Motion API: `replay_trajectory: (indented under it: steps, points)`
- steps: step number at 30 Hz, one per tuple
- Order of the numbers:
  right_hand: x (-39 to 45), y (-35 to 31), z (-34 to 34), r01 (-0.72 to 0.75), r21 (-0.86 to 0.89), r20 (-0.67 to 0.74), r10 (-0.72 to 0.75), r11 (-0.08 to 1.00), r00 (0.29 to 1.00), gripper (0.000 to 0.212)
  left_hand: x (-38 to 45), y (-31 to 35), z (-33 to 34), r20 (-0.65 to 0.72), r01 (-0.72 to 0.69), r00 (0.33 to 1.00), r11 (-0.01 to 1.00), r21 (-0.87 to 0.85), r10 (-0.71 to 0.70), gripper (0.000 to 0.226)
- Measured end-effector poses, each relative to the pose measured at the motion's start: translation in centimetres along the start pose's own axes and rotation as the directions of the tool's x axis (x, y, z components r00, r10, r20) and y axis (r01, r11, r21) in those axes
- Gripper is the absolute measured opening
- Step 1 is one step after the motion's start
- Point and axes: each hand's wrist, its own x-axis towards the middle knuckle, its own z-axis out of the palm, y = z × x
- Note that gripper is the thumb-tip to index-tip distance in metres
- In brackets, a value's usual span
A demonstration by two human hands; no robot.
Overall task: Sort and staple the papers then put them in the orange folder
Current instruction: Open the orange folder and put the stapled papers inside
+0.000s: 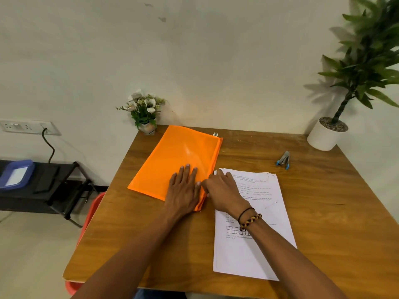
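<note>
Right, head view only. Your left hand [183,188] lies flat on the orange folder [172,160], fingers straight, pressing its near right corner; nothing is held in that grip. Your right hand [224,190] sits at the folder's right edge, where folder and papers [259,251] meet. Its fingers curl toward that edge, but I can't tell whether the grip pinches the folder, the sheets, or nothing; the fingertips are hidden. The right wrist, with two bracelets [248,219], rests over the papers.

Folder lies tilted on the tabletop [323,212], left of centre, a small white tab [215,134] at its far right corner. Papers are a printed stack just right of the folder, touching or nearly touching its edge. Stapler [283,160] lies well apart, far right. A white potted plant [326,134] stands at the far right corner, a small flower pot [144,111] at the far left corner.
</note>
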Motion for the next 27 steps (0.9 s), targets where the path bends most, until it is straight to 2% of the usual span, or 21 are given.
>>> replay_trajectory:
  steps: [4,7,13,18,20,23,27]
  points:
    - [1.9,0.8,-0.4,-0.031,-0.060,0.005,0.032,0.998,0.999,0.011,-0.2,0.1,-0.2,-0.009,-0.001,1.000,1.000,-0.005,0.001,0.070]
    - [3.0,0.9,-0.9,-0.017,-0.081,0.015,0.019,0.997,1.000,0.019,-0.2,0.2,-0.3,0.006,-0.008,1.000,1.000,0.008,0.008,0.065]
    - [3.8,1.6,-0.3,-0.024,-0.100,-0.043,0.020,0.995,0.999,0.026,-0.2,0.2,-0.3,0.010,-0.019,1.000,0.999,0.033,0.018,0.076]
    - [4.0,1.9,-0.2,-0.068,-0.098,-0.118,0.057,0.993,0.991,0.020,-0.2,0.3,-0.2,0.006,-0.008,1.000,1.000,0.022,0.008,0.071]
    - [4.2,2.6,-0.3,-0.120,-0.073,-0.160,0.107,0.990,0.981,0.014,-0.2,0.4,-0.3,0.009,-0.013,1.000,1.000,0.007,0.013,0.068]
    - [4.6,3.5,0.1,-0.150,-0.035,-0.191,0.141,0.988,0.971,0.017,-0.3,0.3,-0.2,0.013,-0.012,1.000,1.000,0.006,0.012,0.073]
    - [5.8,4.7,0.5,-0.191,0.048,-0.174,0.197,0.980,0.965,0.016,-0.3,0.4,-0.3,0.029,-0.011,1.000,1.000,0.024,0.011,0.078]
